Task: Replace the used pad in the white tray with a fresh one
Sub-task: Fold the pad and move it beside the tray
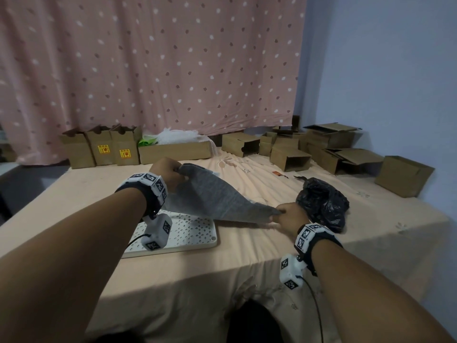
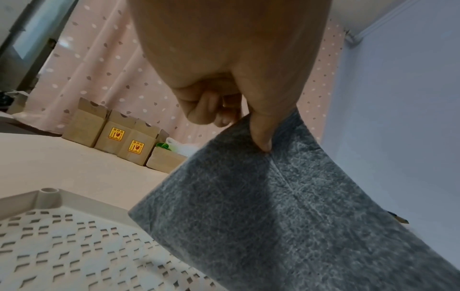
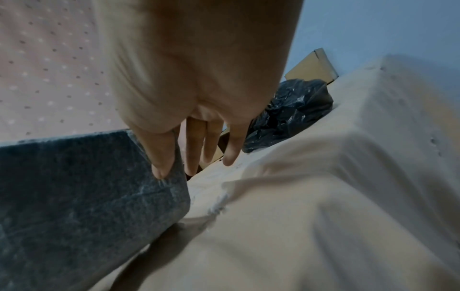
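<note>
The left hand (image 1: pixel 168 170) is pinching the far corner of the grey pad (image 1: pixel 217 199); the right hand (image 1: pixel 288 215) is pinching the near corner. The pad is hanging between the fingers, above the white tray (image 1: pixel 193 233). Both corners should be kept taut and lowered evenly.

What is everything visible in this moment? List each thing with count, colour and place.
pad: one, grey, held in the air between both hands, above the tray's right part
tray: one, white, perforated, on the bed near its front edge
plastic bag: one, black, crumpled, on the bed right of the right hand
cardboard boxes: many, brown, along the far edge of the bed
bed sheet: one, peach
curtain: one, pink, spotted, behind the boxes
left hand: fingers pinch the pad's far end
right hand: fingers pinch the pad's near end
</note>
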Motion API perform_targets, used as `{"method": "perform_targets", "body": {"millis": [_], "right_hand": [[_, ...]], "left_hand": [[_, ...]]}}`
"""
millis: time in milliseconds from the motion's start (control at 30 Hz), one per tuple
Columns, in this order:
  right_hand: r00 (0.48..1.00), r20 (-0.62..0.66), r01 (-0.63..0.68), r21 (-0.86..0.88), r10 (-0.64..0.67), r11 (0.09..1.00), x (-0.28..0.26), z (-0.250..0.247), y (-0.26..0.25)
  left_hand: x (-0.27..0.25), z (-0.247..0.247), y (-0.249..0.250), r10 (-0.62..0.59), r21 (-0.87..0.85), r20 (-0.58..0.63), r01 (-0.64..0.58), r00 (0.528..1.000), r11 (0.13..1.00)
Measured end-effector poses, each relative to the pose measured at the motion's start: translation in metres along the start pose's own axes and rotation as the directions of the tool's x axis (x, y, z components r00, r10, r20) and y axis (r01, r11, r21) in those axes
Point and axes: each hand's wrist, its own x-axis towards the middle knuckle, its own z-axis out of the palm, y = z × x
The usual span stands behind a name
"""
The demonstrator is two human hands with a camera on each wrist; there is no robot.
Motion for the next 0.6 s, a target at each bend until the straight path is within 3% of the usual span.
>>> {"method": "perform_targets", "body": {"millis": [167, 333, 467, 600], "right_hand": [[1.000, -0.024, -0.009, 0.227, 0.014, 0.974, 0.010, -0.006, -0.019], [0.998, -0.064, 0.017, 0.453, 0.013, 0.891, 0.006, -0.022, -0.063], [0.996, -0.023, -0.049, 0.651, 0.083, 0.758, 0.003, -0.027, -0.085], [0.979, 0.003, -0.155, 0.669, 0.206, 0.726, 0.014, -0.015, -0.090]], "left_hand": [[-0.001, -0.006, -0.003, 0.016, -0.090, -0.031, -0.019, 0.999, 0.996], [-0.007, -0.016, 0.002, -0.069, -0.411, -0.107, 0.019, 0.992, 0.911], [-0.004, -0.027, -0.006, -0.123, -0.559, -0.130, 0.030, 0.984, 0.829], [0.001, -0.020, -0.022, -0.212, -0.555, -0.122, 0.110, 0.970, 0.824]]}}
